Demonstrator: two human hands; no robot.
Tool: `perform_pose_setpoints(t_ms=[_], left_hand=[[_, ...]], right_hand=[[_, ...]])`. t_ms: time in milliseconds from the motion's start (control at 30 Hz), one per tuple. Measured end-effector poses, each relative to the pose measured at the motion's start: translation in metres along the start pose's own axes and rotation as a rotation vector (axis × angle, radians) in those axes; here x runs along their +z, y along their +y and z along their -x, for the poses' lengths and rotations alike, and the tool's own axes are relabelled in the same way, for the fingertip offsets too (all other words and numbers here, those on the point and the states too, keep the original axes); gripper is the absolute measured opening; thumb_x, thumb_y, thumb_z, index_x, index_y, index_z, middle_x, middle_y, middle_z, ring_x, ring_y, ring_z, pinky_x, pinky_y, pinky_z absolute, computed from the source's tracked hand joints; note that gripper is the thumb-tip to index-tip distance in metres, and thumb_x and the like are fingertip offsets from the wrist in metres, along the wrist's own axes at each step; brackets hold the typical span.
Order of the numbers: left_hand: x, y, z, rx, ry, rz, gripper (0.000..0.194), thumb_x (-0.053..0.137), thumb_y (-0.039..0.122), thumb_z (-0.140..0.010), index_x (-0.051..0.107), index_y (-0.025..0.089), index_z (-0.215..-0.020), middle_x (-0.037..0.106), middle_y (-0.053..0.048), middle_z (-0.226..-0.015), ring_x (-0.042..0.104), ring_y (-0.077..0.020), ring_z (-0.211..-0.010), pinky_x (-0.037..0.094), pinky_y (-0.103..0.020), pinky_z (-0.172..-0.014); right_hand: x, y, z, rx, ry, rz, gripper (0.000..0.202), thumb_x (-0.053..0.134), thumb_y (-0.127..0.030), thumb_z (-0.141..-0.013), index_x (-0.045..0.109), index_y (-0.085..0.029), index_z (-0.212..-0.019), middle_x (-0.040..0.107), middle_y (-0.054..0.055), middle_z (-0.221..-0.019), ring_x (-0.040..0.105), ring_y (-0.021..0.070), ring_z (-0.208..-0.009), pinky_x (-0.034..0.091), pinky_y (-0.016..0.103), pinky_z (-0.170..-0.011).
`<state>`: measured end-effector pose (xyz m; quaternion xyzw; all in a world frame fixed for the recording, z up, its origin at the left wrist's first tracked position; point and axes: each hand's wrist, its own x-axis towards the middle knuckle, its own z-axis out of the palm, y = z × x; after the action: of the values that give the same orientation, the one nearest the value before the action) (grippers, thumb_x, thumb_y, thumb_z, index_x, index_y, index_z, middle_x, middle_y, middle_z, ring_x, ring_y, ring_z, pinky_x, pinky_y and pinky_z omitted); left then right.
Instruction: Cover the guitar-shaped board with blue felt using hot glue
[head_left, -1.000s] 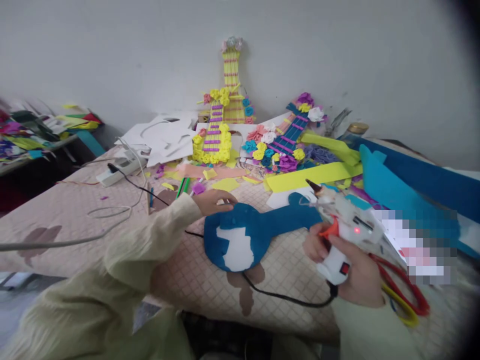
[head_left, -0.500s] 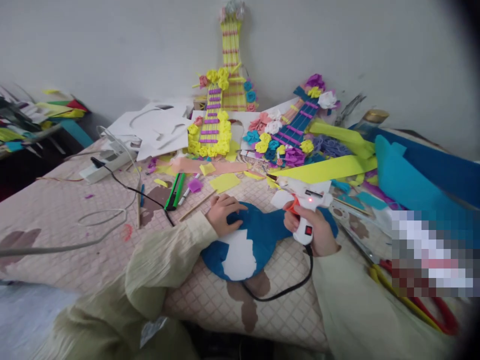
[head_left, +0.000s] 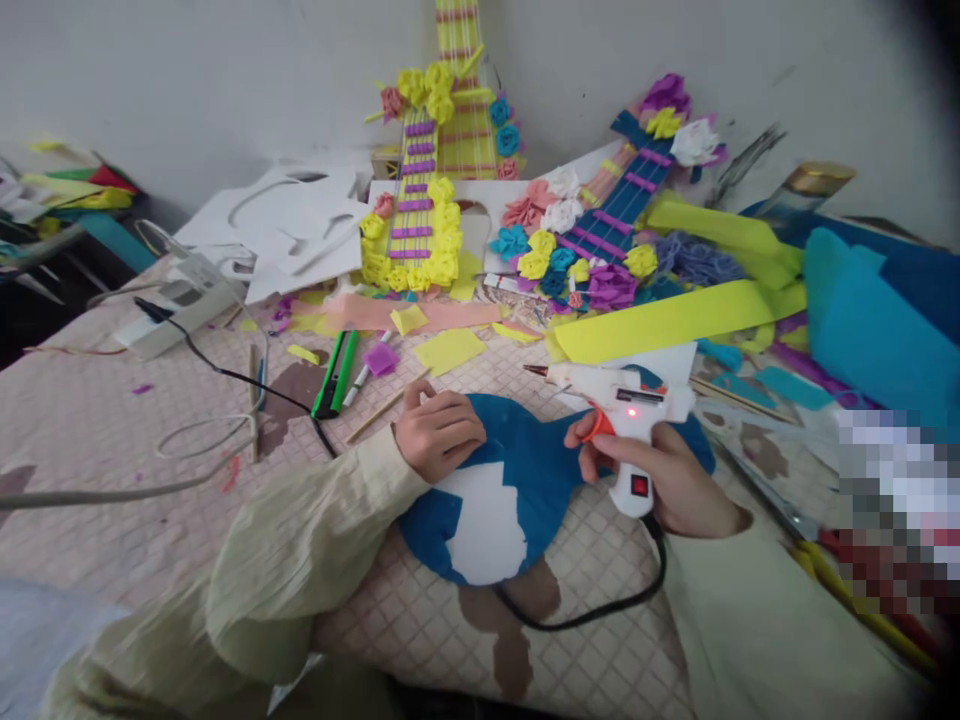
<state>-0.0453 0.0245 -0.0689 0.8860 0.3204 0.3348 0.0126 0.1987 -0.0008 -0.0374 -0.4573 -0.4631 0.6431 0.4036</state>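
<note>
In my right hand is a white hot glue gun, gripped by its handle with fingers at the orange trigger. A red light glows on its side and its nozzle points left. Beneath it lies a blue paper-covered cutout, wide and rounded at the near left and narrowing to the right. A bare white patch shows on its near part. My left hand has its fingers curled together over the cutout's upper left edge; the fingertips are partly hidden.
Flower-trimmed paper guitars lean at the back. Left of my hands are a green utility knife, a stick and a power strip. Yellow crepe paper and scissors lie to the right. The gun's black cord loops in front.
The view has shifted closer and lower. The glue gun has lifted slightly off to the right over the cutout. My left hand's fingers have drawn closer together at the cutout's edge.
</note>
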Motion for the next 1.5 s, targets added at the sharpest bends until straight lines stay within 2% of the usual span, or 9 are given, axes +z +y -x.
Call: perform_pose_setpoints(t_ms=[167,267,433,700,867,1000,1167,1367,1500], left_hand=[[0.0,-0.004,0.001,-0.005,0.041,-0.065,0.012,0.056,0.025,-0.08,0.057,0.021,-0.068,0.068,0.003,-0.067,0.06,-0.0142,-0.072,0.027,-0.036,-0.074],[0.0,-0.005,0.003,0.002,0.073,-0.065,0.012,0.058,0.025,-0.079,0.055,0.02,-0.067,0.067,0.003,-0.068,0.059,-0.014,-0.071,0.028,-0.036,-0.074],[-0.002,-0.004,0.003,-0.013,0.019,-0.066,0.016,0.058,0.025,-0.079,0.053,0.02,-0.065,0.065,0.004,-0.067,0.059,-0.0126,-0.073,0.027,-0.035,-0.078],[-0.007,-0.002,0.0,0.027,0.015,-0.046,0.017,0.062,0.029,-0.075,0.051,0.019,-0.066,0.063,0.003,-0.067,0.058,-0.0127,-0.069,0.029,-0.035,-0.075],[-0.018,0.01,0.0,-0.223,-0.055,0.09,0.022,0.054,0.035,-0.075,0.05,0.018,-0.062,0.05,0.002,-0.053,0.046,-0.0111,-0.054,0.037,-0.027,-0.057],[-0.011,0.014,0.004,-0.437,-0.104,0.174,0.023,0.053,0.035,-0.076,0.058,0.018,-0.062,0.053,0.001,-0.052,0.044,-0.0085,-0.046,0.036,-0.023,-0.047],[-0.001,0.017,0.002,-0.579,-0.153,0.201,0.027,0.053,0.04,-0.076,0.063,0.018,-0.064,0.059,0.001,-0.056,0.045,-0.008,-0.045,0.035,-0.022,-0.044],[0.0,0.019,-0.002,-0.753,-0.219,0.202,0.017,0.055,0.028,-0.073,0.064,0.017,-0.063,0.054,0.003,-0.048,0.042,-0.0073,-0.042,0.032,-0.021,-0.042],[0.002,0.017,0.0,-0.787,-0.206,0.262,0.013,0.055,0.023,-0.07,0.064,0.017,-0.062,0.05,0.005,-0.043,0.039,-0.006,-0.038,0.031,-0.019,-0.04]], right_hand=[[-0.001,-0.002,0.001,0.074,-0.055,0.136,0.019,0.058,-0.036,-0.074,0.059,-0.016,-0.072,0.06,0.003,-0.067,0.047,0.0101,-0.048,0.036,0.025,-0.048],[-0.003,0.0,0.001,0.128,-0.1,0.212,0.025,0.056,-0.04,-0.076,0.06,-0.016,-0.069,0.061,0.004,-0.066,0.049,0.0108,-0.049,0.035,0.025,-0.046],[-0.003,0.006,0.0,0.162,-0.143,0.286,0.027,0.053,-0.04,-0.077,0.062,-0.016,-0.067,0.062,0.005,-0.061,0.054,0.0143,-0.053,0.038,0.026,-0.047],[0.013,0.002,-0.005,0.172,-0.148,0.302,0.023,0.057,-0.036,-0.072,0.058,-0.015,-0.064,0.062,0.004,-0.061,0.055,0.0134,-0.05,0.041,0.026,-0.046],[0.016,-0.001,-0.006,0.173,-0.15,0.296,0.023,0.059,-0.036,-0.07,0.057,-0.016,-0.061,0.061,0.003,-0.06,0.055,0.013,-0.048,0.041,0.025,-0.044],[0.017,-0.001,-0.006,0.178,-0.161,0.315,0.023,0.058,-0.037,-0.071,0.057,-0.016,-0.061,0.061,0.003,-0.062,0.055,0.0128,-0.049,0.041,0.025,-0.045],[0.018,-0.002,-0.004,0.183,-0.165,0.348,0.022,0.058,-0.034,-0.07,0.056,-0.016,-0.058,0.059,0.002,-0.057,0.054,0.0118,-0.046,0.038,0.024,-0.043],[0.019,-0.001,-0.005,0.168,-0.179,0.362,0.021,0.056,-0.031,-0.073,0.057,-0.015,-0.061,0.06,0.003,-0.059,0.054,0.0112,-0.047,0.036,0.023,-0.043],[0.019,-0.002,-0.004,0.181,-0.177,0.382,0.021,0.055,-0.029,-0.073,0.057,-0.014,-0.059,0.058,0.002,-0.053,0.052,0.0102,-0.044,0.031,0.022,-0.038]])
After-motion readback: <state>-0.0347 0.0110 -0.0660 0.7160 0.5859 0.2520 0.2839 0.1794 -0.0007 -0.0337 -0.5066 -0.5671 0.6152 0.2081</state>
